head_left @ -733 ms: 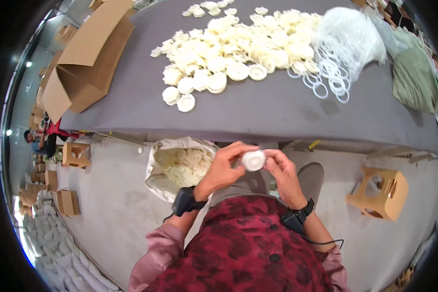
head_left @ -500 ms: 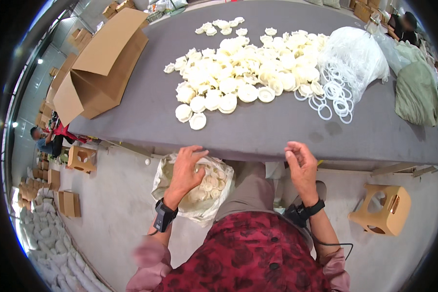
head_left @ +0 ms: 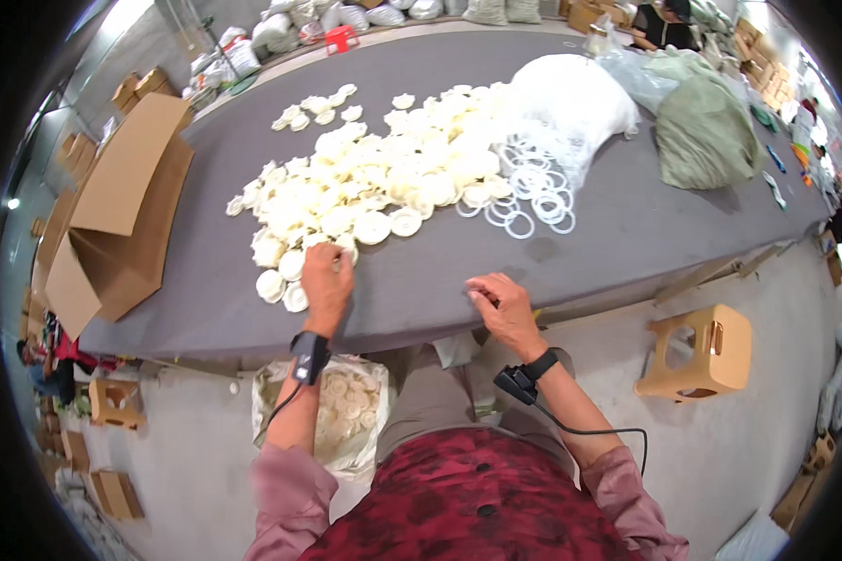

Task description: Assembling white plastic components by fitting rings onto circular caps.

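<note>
One heap of cream discs (head_left: pixel 384 178), too many to count, lies on one counter (head_left: pixel 412 290). The left hand (head_left: pixel 327 288) is at the heap's near edge, grip too hidden to tell; the right hand (head_left: pixel 507 310), loosely spread, hovers before the heap's right end.

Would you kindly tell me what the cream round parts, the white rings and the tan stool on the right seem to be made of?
The cream round parts look like matt moulded plastic, judging by their repeated rimmed shapes. The white rings may be plastic or rubber: they look thin, smooth and slightly translucent. The tan stool seems satin moulded plastic, with rounded openings.
</note>
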The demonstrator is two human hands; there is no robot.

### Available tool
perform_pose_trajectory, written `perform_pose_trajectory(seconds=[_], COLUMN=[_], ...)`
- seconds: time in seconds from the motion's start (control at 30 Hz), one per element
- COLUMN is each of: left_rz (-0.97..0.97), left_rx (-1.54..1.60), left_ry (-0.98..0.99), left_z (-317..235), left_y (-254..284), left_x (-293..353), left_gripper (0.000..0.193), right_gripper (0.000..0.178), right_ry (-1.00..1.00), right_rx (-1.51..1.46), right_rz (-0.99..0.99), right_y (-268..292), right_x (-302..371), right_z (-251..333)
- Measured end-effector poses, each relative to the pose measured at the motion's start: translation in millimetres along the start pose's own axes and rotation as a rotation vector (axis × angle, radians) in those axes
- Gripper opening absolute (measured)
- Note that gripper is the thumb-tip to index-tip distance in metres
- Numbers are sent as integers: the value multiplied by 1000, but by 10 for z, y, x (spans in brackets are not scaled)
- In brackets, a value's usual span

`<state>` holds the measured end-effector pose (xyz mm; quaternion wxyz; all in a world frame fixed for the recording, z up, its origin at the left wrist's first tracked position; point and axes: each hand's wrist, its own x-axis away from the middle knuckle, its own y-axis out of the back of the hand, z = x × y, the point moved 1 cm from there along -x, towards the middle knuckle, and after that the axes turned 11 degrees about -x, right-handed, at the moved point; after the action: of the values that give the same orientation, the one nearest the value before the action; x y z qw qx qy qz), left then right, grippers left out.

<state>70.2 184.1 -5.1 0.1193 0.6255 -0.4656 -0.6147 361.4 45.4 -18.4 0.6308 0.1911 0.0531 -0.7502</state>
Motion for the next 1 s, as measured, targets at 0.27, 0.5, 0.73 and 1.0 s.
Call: perform_pose_trajectory(seconds=[0.27, 0.5, 0.73, 1.0], left_rz=[326, 595, 620, 573], left_rx=[1010, 1570, 1600, 1771], left_ry=[711, 941, 866, 853], left_z=[-712, -1220, -1443, -1547], left_y=[484, 518, 432, 495], left_x=[539, 925, 914, 1007], left_gripper=[10, 12, 19, 18], right_gripper=[8, 7, 6, 11], right_ry=[229, 141, 85, 456], right_rx=[734, 517, 76, 373], right_rz=[-228, -134, 144, 213], right_y=[631, 614, 127, -110], right_x=[-634, -583, -8, 299], right_z=[-382, -291, 648, 908])
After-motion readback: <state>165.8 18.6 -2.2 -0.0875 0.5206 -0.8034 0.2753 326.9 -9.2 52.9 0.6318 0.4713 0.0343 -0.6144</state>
